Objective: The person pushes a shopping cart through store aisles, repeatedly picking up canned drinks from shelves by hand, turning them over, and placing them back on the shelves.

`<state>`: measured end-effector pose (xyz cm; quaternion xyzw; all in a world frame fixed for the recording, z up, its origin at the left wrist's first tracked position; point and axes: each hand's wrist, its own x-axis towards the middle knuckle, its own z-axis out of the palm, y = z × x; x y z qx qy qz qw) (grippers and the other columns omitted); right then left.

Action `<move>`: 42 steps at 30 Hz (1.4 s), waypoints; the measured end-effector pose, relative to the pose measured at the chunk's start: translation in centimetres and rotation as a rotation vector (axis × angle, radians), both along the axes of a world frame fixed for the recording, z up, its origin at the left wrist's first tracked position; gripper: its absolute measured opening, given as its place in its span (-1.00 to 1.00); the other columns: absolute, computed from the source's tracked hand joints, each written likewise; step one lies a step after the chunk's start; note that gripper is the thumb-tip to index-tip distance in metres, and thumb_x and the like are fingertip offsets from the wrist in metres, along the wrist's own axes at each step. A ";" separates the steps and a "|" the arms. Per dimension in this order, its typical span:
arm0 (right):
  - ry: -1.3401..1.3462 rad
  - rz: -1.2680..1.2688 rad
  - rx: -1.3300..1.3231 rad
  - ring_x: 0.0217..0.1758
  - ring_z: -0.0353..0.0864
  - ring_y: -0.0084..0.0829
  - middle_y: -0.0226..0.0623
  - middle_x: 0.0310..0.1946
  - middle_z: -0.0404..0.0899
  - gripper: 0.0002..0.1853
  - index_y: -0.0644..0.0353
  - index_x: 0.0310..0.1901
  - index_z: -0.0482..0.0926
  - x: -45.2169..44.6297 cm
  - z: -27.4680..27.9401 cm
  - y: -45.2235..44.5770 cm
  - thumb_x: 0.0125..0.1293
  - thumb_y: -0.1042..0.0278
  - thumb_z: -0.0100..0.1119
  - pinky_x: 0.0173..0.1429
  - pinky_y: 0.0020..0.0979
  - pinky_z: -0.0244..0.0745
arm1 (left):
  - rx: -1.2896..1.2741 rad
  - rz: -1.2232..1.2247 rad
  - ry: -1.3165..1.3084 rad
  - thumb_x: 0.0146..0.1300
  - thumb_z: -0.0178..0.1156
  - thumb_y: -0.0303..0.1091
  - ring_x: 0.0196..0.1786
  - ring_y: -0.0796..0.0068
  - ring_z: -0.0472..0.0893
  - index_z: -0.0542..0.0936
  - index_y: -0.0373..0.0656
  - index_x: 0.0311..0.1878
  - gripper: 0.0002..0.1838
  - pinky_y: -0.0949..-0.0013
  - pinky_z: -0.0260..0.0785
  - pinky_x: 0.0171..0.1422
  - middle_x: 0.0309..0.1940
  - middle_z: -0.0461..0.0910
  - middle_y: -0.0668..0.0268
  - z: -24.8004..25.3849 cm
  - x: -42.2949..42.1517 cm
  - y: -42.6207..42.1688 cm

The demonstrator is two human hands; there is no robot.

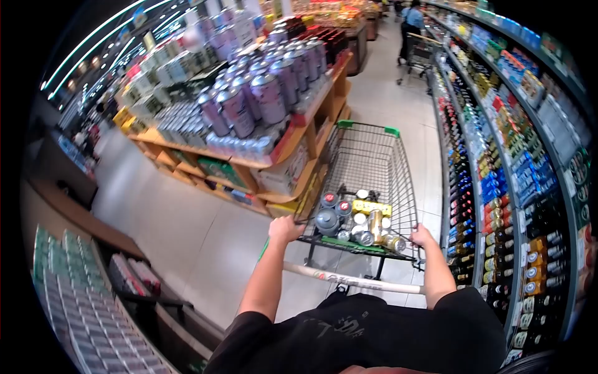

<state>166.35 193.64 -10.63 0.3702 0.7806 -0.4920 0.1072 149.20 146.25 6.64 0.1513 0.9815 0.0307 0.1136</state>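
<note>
In the head view a wire shopping cart (367, 134) with green corner pieces stands in front of me. My left hand (286, 229) is closed around the left near corner of its frame. At the right near corner, my right hand (422, 235) is closed on the frame as well. The white handle bar (355, 282) runs between my forearms, close to my body, and neither hand is on it. Inside the basket's near end lie a grey rounded container (326, 219), a yellow pack (372, 207), a gold can (375, 225) and several other cans and jars.
Left of the cart, a wooden display stand (299, 140) carries stacked purple cans (271, 100). Shelves of bottles (498, 187) line the right side. Farther up the tiled aisle (398, 103), a person (411, 28) stands by another cart (420, 56). Stacked packs (93, 311) are at lower left.
</note>
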 end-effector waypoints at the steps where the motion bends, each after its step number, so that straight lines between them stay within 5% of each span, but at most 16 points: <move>1: 0.025 -0.009 -0.022 -0.59 0.63 -0.23 -0.02 -0.39 0.57 -0.48 0.25 0.14 0.29 0.5 -1.8 1.2 0.14 0.64 0.19 -0.57 -0.28 0.58 | 0.012 0.021 -0.015 0.11 0.20 0.21 -0.03 0.09 0.69 0.66 -0.19 -0.06 -0.39 0.12 0.53 0.08 -0.12 0.69 0.02 -0.8 1.2 -0.4; 3: -0.057 0.017 -0.046 -0.52 0.68 -0.09 0.02 -0.30 0.57 -0.54 0.28 0.04 0.34 1.4 -1.3 1.7 0.10 0.67 0.24 -0.56 -0.17 0.62 | 0.072 0.094 -0.010 0.14 0.21 0.13 -0.01 0.08 0.68 0.66 -0.20 -0.07 -0.45 0.13 0.52 0.10 -0.11 0.69 0.01 -1.0 4.6 -1.2; 13: -0.064 0.118 0.034 -0.62 0.64 -0.20 -0.05 -0.49 0.62 -0.83 0.30 -0.12 0.40 7.7 1.5 -1.2 0.24 0.62 -0.02 -0.62 -0.25 0.56 | 0.126 0.267 0.074 0.15 0.22 0.04 -0.18 0.01 0.69 0.65 -0.21 -0.26 -0.57 0.07 0.54 -0.03 -0.30 0.70 0.00 -2.7 20.3 -4.0; 18: -0.030 0.261 0.047 -0.61 0.64 -0.28 -0.12 -0.51 0.63 -0.85 0.31 -0.16 0.46 10.3 1.5 -2.1 0.23 0.61 0.01 -0.61 -0.34 0.51 | 0.167 0.397 0.084 0.16 0.21 0.03 -0.21 -0.02 0.69 0.62 -0.22 -0.19 -0.56 0.06 0.54 -0.05 -0.33 0.69 0.00 -4.1 26.7 -5.4; 23: -0.063 0.461 0.170 -0.52 0.68 -0.27 -0.02 -0.47 0.67 -0.73 0.32 -0.21 0.59 11.0 -0.3 -2.2 -0.01 0.51 0.29 -0.39 -0.25 0.57 | 0.070 0.475 0.075 0.17 0.17 0.09 -0.17 -0.06 0.68 0.62 -0.21 -0.14 -0.50 0.00 0.52 -0.03 -0.31 0.69 -0.01 -3.2 32.6 -6.4; 29: 0.021 0.582 0.306 -0.49 0.69 -0.28 -0.08 -0.51 0.66 -0.80 0.33 -0.34 0.58 12.2 0.2 -4.0 -0.06 0.49 0.30 -0.38 -0.28 0.59 | 0.087 0.637 0.020 0.18 0.14 0.10 -0.13 -0.02 0.67 0.61 -0.19 -0.06 -0.48 0.04 0.51 0.01 -0.25 0.69 0.00 -1.7 39.4 -5.7; 32: -0.004 0.681 0.357 -0.14 0.71 -0.10 0.06 -0.25 0.69 -0.62 0.36 -0.10 0.58 12.4 1.8 -5.1 0.00 0.40 0.27 -0.03 -0.26 0.60 | 0.076 0.707 0.021 0.18 0.14 0.07 -0.10 0.00 0.67 0.61 -0.20 -0.02 -0.48 0.05 0.50 0.04 -0.23 0.69 0.01 -1.8 42.4 -5.5; 36: 0.041 0.848 0.420 0.09 0.60 0.06 0.20 -0.02 0.60 -0.50 0.41 0.08 0.46 12.1 4.6 -7.0 0.11 0.35 0.27 0.19 -0.15 0.52 | 0.055 0.809 0.001 0.15 0.16 0.06 -0.05 0.01 0.66 0.60 -0.18 0.02 -0.47 0.05 0.48 0.09 -0.20 0.69 0.01 -1.4 46.2 -5.0; 42: 0.071 0.991 0.436 0.15 0.57 0.07 0.25 0.04 0.56 -0.28 0.48 0.24 0.34 10.2 6.4 -10.0 0.17 0.12 0.26 0.25 -0.19 0.49 | 0.083 0.947 0.089 0.11 0.20 0.04 -0.13 -0.05 0.68 0.66 -0.25 -0.15 -0.51 0.02 0.49 0.09 -0.29 0.69 -0.05 -2.1 50.2 -4.4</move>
